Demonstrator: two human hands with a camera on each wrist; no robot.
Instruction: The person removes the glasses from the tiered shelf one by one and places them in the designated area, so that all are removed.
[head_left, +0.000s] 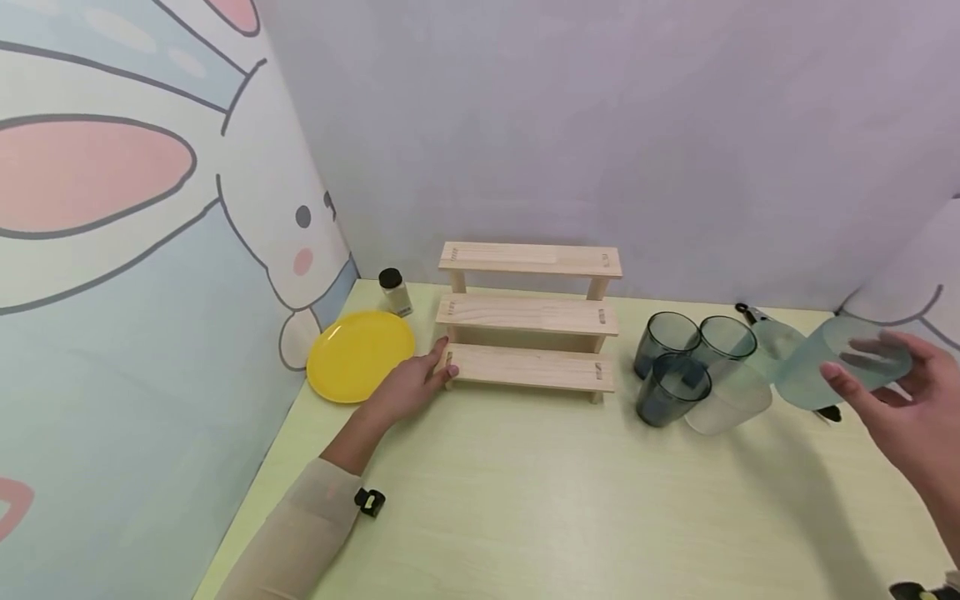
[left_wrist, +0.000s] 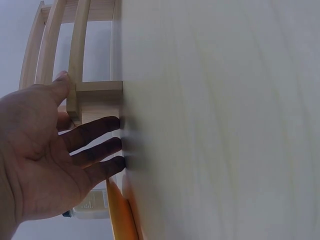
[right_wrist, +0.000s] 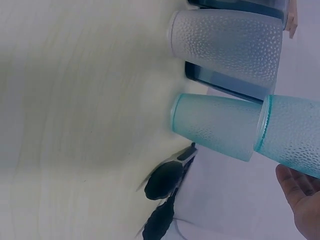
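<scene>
My left hand (head_left: 405,387) holds the left end of the lowest step of a three-step wooden rack (head_left: 525,312), thumb and index finger at that end. In the left wrist view its other fingers (left_wrist: 92,142) reach down beside the rack toward the table. A frosted teal cup (head_left: 817,367) is tilted in my right hand (head_left: 911,400), raised above the table with thumb and fingers around it. Below it stands a second teal cup (right_wrist: 215,125); whether the two touch, I cannot tell. Next to that are a clear textured cup (right_wrist: 225,42) and three dark grey cups (head_left: 673,387).
Left of the rack lies a yellow plate (head_left: 360,357), with a black-capped jar (head_left: 395,292) behind it. Tongs with black tips (right_wrist: 165,180) lie by the teal cups. Walls stand behind and at the left; the pale table (head_left: 555,500) extends in front.
</scene>
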